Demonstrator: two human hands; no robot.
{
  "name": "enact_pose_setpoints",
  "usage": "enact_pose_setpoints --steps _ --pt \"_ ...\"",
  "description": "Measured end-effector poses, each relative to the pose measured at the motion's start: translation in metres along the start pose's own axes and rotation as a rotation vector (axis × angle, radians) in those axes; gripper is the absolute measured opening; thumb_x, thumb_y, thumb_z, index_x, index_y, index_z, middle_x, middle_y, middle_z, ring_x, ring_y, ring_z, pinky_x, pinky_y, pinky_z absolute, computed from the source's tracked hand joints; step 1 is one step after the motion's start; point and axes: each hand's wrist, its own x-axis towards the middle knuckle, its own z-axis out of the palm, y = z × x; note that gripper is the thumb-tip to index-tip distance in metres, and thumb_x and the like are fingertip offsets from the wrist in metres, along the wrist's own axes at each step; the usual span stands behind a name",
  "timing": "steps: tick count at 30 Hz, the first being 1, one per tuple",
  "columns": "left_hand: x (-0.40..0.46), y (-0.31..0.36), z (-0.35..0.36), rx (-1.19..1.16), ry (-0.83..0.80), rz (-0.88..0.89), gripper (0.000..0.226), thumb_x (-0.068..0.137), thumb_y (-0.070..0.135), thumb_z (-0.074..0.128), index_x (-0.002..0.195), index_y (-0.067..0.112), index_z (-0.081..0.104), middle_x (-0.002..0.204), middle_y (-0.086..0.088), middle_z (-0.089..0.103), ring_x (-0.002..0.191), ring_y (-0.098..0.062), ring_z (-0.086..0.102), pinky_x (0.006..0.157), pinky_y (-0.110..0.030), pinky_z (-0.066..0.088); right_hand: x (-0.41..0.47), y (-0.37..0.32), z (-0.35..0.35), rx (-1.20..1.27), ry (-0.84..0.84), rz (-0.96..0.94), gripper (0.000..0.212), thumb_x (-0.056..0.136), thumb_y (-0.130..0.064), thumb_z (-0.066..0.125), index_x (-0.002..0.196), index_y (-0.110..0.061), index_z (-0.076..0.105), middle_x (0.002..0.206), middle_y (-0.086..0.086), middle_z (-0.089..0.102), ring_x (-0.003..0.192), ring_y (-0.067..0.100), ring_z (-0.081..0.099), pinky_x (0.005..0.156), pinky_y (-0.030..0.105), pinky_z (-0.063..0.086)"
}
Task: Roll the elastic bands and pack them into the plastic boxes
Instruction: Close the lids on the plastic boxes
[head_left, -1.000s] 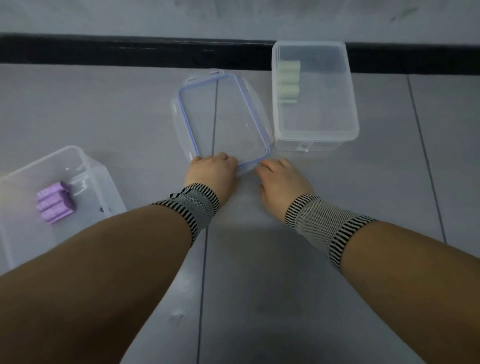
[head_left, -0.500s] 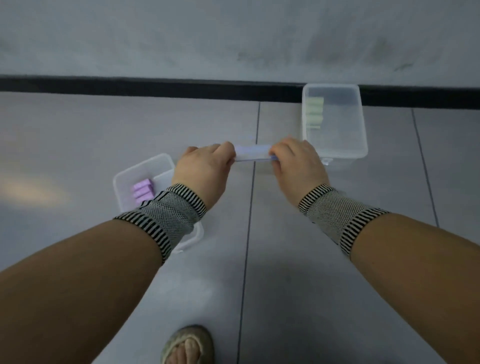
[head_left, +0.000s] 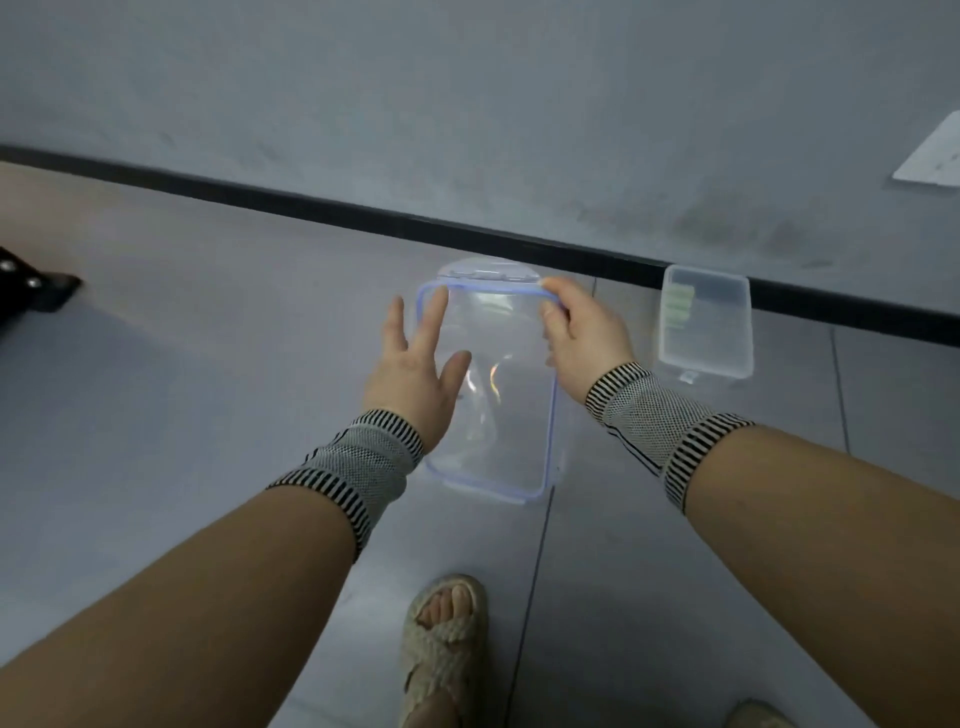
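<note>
Sandal (head_left: 441, 649) and foot sit nearest you, on the grey floor (head_left: 156, 415). Above them you hold the clear lid (head_left: 498, 415), lifted flat-on to the camera. Your right hand (head_left: 582, 338) grips its far right corner, thumb and fingers curled round the blue seal, and appears to carry the weight. Your left hand (head_left: 415, 364) lies spread against the left edge with fingers straight, clamping nothing; judge this as steadying while the lid is turned the right way for fitting. Farther off, by the black skirting (head_left: 311, 205), the plastic box (head_left: 705, 322) stands uncovered on the floor with green rolled bands (head_left: 679, 306) stacked at its left wall. It is the likely seat for the lid.

Against half a second ago, the lid shows its full face instead of its edge, your left hand has let go its grip, and the box with purple rolls is out of view.
</note>
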Motion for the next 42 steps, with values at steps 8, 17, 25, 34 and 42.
enact_pose_setpoints --steps 8,17,25,34,42 --pt "-0.008 -0.071 -0.008 -0.054 -0.07 -0.139 0.061 0.095 0.045 0.041 0.144 0.049 0.005 0.157 -0.006 0.007 0.113 -0.032 0.056 0.099 -0.036 0.038 0.014 -0.014 0.057 0.175 -0.037 0.094 0.019 0.097 -0.019 0.045 0.103 -0.029 0.059 0.064 -0.005 0.056 0.058 0.015 0.054 0.069 0.035 0.054" --pt "0.009 -0.113 0.032 0.187 0.031 -0.174 0.063 0.092 0.05 0.041 0.147 0.041 0.01 0.138 -0.012 0.024 0.111 -0.032 0.049 0.093 -0.038 0.043 0.033 0.014 0.103 -0.287 -0.338 0.212 0.071 0.084 -0.027 0.06 0.146 -0.027 0.025 0.138 0.009 0.041 0.116 0.027 0.051 0.095 0.028 0.038" --pt "0.065 -0.163 0.107 0.105 -0.067 -0.286 0.07 0.094 0.05 0.04 0.149 0.033 0.001 0.156 -0.012 -0.002 0.132 -0.036 0.033 0.105 -0.041 0.034 0.071 0.077 0.176 -0.36 -0.178 0.078 0.042 0.089 -0.011 0.057 0.13 -0.013 0.048 0.137 0.006 0.035 0.111 0.022 0.052 0.091 0.018 0.033" --pt "0.076 -0.198 0.159 0.361 -0.165 -0.295 0.069 0.094 0.056 0.025 0.149 0.027 -0.004 0.158 -0.002 -0.009 0.136 -0.031 0.022 0.104 -0.046 0.031 0.057 0.144 0.22 -0.625 -0.489 -0.033 0.072 0.094 -0.045 0.045 0.15 -0.013 0.014 0.16 0.003 -0.001 0.147 0.023 0.004 0.119 0.038 0.011" --pt "0.076 -0.197 0.163 0.325 -0.117 -0.235 0.066 0.095 0.05 0.03 0.15 0.021 0.007 0.159 0.0 -0.008 0.145 -0.024 -0.006 0.114 -0.053 0.01 0.034 0.144 0.219 -0.775 -0.484 -0.07 0.083 0.087 -0.064 0.036 0.151 -0.021 0.005 0.159 0.005 -0.013 0.146 0.03 -0.003 0.117 0.05 0.008"
